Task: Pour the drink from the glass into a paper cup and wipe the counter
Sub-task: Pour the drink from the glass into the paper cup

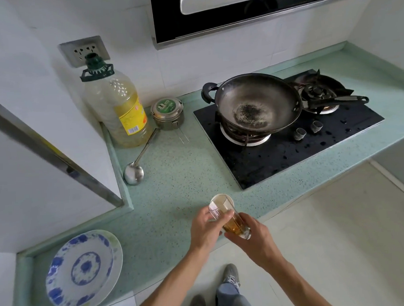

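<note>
A clear glass (233,224) with amber drink in its lower part is tilted, its mouth leaning over a white paper cup (224,198) near the front edge of the green speckled counter (174,177). My right hand (258,240) grips the glass at its base. My left hand (204,229) curls round the paper cup, its thumb lying across by the glass. Most of the cup is hidden behind the glass and my left hand; only its far rim shows. No cloth is in view.
A blue-patterned plate (83,271) lies at the front left. At the back left stand an oil bottle (120,105), a metal tin (168,112) and a ladle (133,172). A wok (256,104) sits on the black gas hob (288,149) to the right.
</note>
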Available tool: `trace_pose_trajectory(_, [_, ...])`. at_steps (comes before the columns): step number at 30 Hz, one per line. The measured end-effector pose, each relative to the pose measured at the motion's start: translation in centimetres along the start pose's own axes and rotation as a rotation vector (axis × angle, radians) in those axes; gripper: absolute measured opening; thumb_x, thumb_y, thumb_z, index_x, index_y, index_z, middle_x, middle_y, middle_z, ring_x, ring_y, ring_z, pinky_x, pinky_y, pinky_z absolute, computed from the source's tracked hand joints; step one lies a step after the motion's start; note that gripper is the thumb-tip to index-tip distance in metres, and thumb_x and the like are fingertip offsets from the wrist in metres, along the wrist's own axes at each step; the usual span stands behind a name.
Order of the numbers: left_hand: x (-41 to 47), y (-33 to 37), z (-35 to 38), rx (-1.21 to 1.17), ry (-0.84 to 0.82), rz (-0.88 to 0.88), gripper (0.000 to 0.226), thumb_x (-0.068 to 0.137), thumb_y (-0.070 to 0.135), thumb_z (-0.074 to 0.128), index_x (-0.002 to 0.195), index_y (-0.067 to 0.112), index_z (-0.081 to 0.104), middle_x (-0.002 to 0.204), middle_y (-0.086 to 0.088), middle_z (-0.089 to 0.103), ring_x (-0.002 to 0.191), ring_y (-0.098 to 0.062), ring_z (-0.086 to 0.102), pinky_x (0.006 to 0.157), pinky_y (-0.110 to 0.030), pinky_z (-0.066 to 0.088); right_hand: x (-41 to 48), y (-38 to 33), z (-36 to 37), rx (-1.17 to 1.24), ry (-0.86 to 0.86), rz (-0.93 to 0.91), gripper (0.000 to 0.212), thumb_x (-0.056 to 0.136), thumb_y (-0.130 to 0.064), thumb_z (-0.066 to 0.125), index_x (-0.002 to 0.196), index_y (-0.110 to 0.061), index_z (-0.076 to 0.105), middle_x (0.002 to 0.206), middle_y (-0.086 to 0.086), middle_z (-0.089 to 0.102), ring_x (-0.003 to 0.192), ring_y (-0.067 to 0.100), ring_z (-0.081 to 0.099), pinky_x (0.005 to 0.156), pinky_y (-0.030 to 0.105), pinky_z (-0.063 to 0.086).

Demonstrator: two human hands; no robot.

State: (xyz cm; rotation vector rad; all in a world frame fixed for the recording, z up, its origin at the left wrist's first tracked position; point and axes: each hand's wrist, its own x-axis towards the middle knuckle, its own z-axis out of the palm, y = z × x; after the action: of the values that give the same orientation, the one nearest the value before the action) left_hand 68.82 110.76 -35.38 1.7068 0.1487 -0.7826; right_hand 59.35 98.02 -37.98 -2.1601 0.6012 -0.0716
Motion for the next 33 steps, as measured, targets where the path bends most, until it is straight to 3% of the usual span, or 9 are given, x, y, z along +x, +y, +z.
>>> trace_pose_trajectory(2, [-0.1,0.0,0.6,-0.045,-0.035,-0.086,0.061,0.066,0.044,0.09,0.111,0.018,0.058,0.107,-0.001,0.075,0.095,-0.014,0.073,0.078,-0.036,0.063,-0.3,0.5,-0.4,-0.036,0.006,-0.017,0.047,0.077,-0.047,0.077,0.115,-0.026,0.061,0.099,-0.012,0.064,0.08,0.001,0.06,0.064,0.01,0.046])
trace_pose_trajectory(5, [-0.3,0.0,1.3,-0.08,-0.071,-0.157,0.047,0.07,0.039,0.088,0.102,0.012,0.069,0.095,-0.001,0.079,0.092,-0.016,0.074,0.082,-0.039,0.062,-0.7,1.4,-0.6,-0.081,0.026,-0.049,0.046,0.077,-0.049,0.076,0.114,-0.024,0.063,0.096,-0.012,0.064,0.077,0.006,0.061,0.063,0.012,0.049])
trace_pose_trajectory(9, [-0.3,-0.4,1.5,-0.152,-0.129,-0.223,0.034,0.074,0.034,0.086,0.096,0.011,0.075,0.083,-0.001,0.08,0.079,-0.014,0.073,0.086,-0.038,0.061,-0.7,2.2,-0.9,-0.12,0.051,-0.073,0.061,0.073,-0.07,0.064,0.115,-0.025,0.065,0.096,-0.009,0.068,0.077,0.01,0.065,0.064,0.025,0.056])
trace_pose_trajectory(12, [0.2,-0.5,1.3,-0.204,-0.165,-0.258,0.041,0.072,0.034,0.086,0.101,0.008,0.074,0.091,-0.008,0.08,0.083,-0.018,0.073,0.082,-0.034,0.06,-0.5,2.3,-1.2,-0.131,0.072,-0.101,0.075,0.07,-0.084,0.048,0.114,-0.026,0.066,0.094,-0.008,0.068,0.075,0.011,0.066,0.062,0.03,0.057])
trace_pose_trajectory(16, [0.7,-0.5,1.1,-0.262,-0.167,-0.297,0.061,0.058,0.043,0.091,0.106,0.009,0.073,0.099,-0.008,0.079,0.099,-0.024,0.073,0.074,-0.03,0.059,-0.1,1.8,-1.4,-0.188,0.093,-0.099,0.08,0.068,-0.088,0.043,0.113,-0.026,0.067,0.093,-0.007,0.068,0.074,0.012,0.065,0.062,0.031,0.057])
trace_pose_trajectory(22, [1.5,-0.6,1.0,-0.304,-0.176,-0.333,0.077,0.042,0.049,0.097,0.103,0.007,0.075,0.11,-0.012,0.076,0.113,-0.031,0.067,0.076,-0.033,0.058,0.2,1.0,-2.0,-0.256,0.113,-0.085,0.07,0.068,-0.079,0.057,0.111,-0.025,0.069,0.087,-0.006,0.068,0.07,0.014,0.063,0.06,0.027,0.053])
trace_pose_trajectory(28, [1.8,-0.5,1.1,-0.335,-0.184,-0.338,0.091,0.037,0.05,0.097,0.111,0.004,0.071,0.107,-0.014,0.076,0.107,-0.031,0.07,0.072,-0.031,0.058,0.4,0.8,-2.4,-0.281,0.112,-0.108,0.086,0.068,-0.089,0.039,0.114,-0.022,0.068,0.091,-0.002,0.071,0.073,0.016,0.066,0.062,0.032,0.058])
trace_pose_trajectory(33, [2.0,-0.4,1.1,-0.337,-0.186,-0.332,0.091,0.036,0.05,0.097,0.111,0.004,0.072,0.109,-0.014,0.076,0.109,-0.031,0.069,0.073,-0.031,0.058,0.5,0.7,-2.5,-0.27,0.09,-0.106,0.088,0.068,-0.09,0.038,0.115,-0.023,0.068,0.092,-0.003,0.07,0.073,0.015,0.066,0.061,0.032,0.058])
